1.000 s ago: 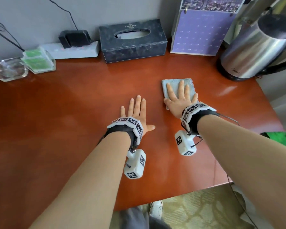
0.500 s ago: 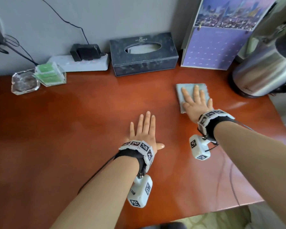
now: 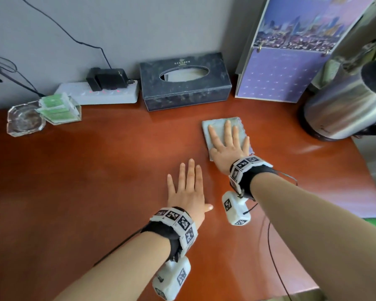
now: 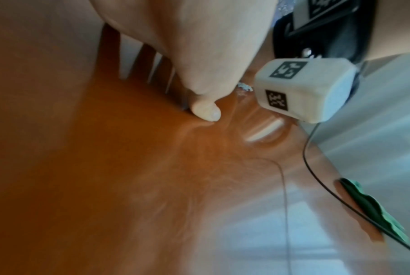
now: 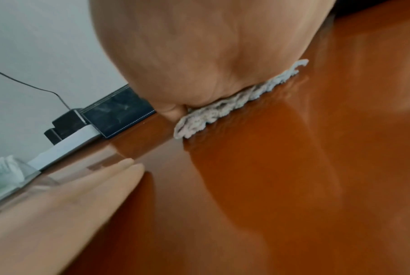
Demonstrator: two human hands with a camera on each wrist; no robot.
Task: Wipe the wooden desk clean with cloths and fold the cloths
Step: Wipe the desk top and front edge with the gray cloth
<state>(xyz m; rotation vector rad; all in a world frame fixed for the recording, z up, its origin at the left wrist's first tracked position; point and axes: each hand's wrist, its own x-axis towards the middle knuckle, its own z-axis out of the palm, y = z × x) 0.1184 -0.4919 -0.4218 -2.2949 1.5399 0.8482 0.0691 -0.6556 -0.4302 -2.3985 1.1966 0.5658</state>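
At the back of the table (image 3: 78, 192) a dark tissue box (image 3: 186, 81) shows a tissue in its slot, while nearer, the right hand (image 3: 228, 144) presses spread fingers (image 3: 227, 129) flat on a folded blue cloth (image 3: 215, 124) and the left hand (image 3: 186, 192) rests flat, fingers straight, on bare wood.

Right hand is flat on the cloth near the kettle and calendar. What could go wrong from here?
1. The right hand presses the folded light-blue cloth close to the steel electric kettle; a wide stroke right could bump it.
2. A push away from the person may hit the purple desk calendar or the dark tissue box.
3. The thin black wrist cable trails over the desk and might snag.
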